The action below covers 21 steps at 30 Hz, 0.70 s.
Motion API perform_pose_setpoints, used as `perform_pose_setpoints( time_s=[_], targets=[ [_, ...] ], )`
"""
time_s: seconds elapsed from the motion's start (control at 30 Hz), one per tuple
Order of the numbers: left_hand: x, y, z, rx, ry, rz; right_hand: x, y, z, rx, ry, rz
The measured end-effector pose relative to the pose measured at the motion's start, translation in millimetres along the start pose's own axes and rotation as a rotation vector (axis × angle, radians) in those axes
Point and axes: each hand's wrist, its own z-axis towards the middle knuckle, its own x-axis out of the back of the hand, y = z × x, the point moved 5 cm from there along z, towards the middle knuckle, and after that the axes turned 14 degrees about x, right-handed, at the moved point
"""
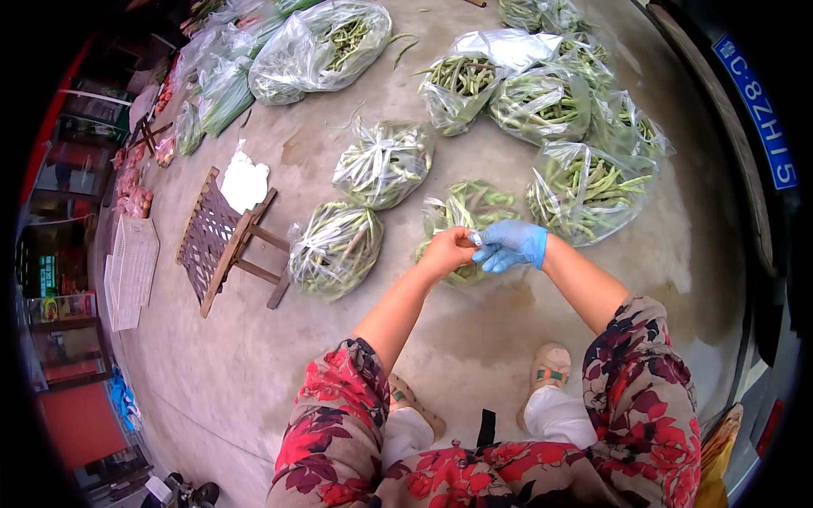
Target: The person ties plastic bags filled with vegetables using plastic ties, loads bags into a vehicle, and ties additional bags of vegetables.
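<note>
My bare left hand (449, 254) and my right hand (512, 245), in a blue glove, meet in front of me with their fingers pinched together. A small whitish bit of plastic shows between the fingertips. It appears to be the top of the clear plastic bag (483, 201) of long green beans just beneath, though the hands partly cover it. Right of it stands another bag of green beans (589, 190), its top loose. To the left sit two bags with gathered tops, one nearer (336, 250) and one farther (385, 165).
More bags of beans (542, 106) crowd the far right, and a large bag (326, 51) lies far left. A wooden chair with a woven seat (224, 241) rests left, white plastic (246, 182) beside it. White crates (131, 271) stand farther left. A vehicle with a blue plate (756, 110) borders the right.
</note>
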Motion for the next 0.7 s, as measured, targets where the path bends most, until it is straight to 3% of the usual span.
perform_pose_setpoints(
  time_s=[0.07, 0.17, 0.27, 0.3, 0.4, 0.47, 0.5, 0.53, 0.57, 0.6, 0.63, 0.67, 0.7],
  targets=[
    [-2, -5, 5, -0.109, 0.011, -0.131, 27, -5, 11, 0.016, 0.148, -0.218],
    [12, -19, 9, 0.02, 0.036, -0.521, 69, 2, 25, 0.027, 0.341, -0.266],
    [24, -28, 4, -0.011, 0.027, -0.839, 88, 6, 24, 0.048, 0.363, -0.212],
    [22, -31, 5, -0.025, 0.035, -0.969, 91, 5, 29, 0.144, 0.352, -0.363],
    [35, -25, 3, -0.051, 0.171, -0.886, 80, -24, 31, 0.506, 0.34, -0.848],
    [47, -6, -8, -0.274, 0.394, -0.32, 51, -30, 19, 0.797, 0.351, -1.168],
    [49, 1, -14, -0.373, 0.495, -0.029, 39, -22, 17, 0.749, 0.326, -1.298],
    [44, 13, -26, -0.639, 0.784, 0.485, 28, -16, 16, 0.704, 0.297, -1.432],
    [36, 17, -29, -0.614, 0.769, 0.555, 17, -11, 17, 0.659, 0.257, -1.566],
    [27, 16, -28, -0.629, 0.752, 0.67, 13, -5, 21, 0.756, 0.336, -1.576],
    [21, 8, -23, -0.526, 0.651, 0.749, 11, 4, 26, 0.742, 0.331, -1.583],
    [15, -5, -12, -0.398, 0.655, 0.865, 10, 9, 31, 0.737, 0.331, -1.59],
    [12, -13, -11, -0.417, 0.794, 0.946, 3, 11, 37, 0.732, 0.339, -1.599]
  ],
)
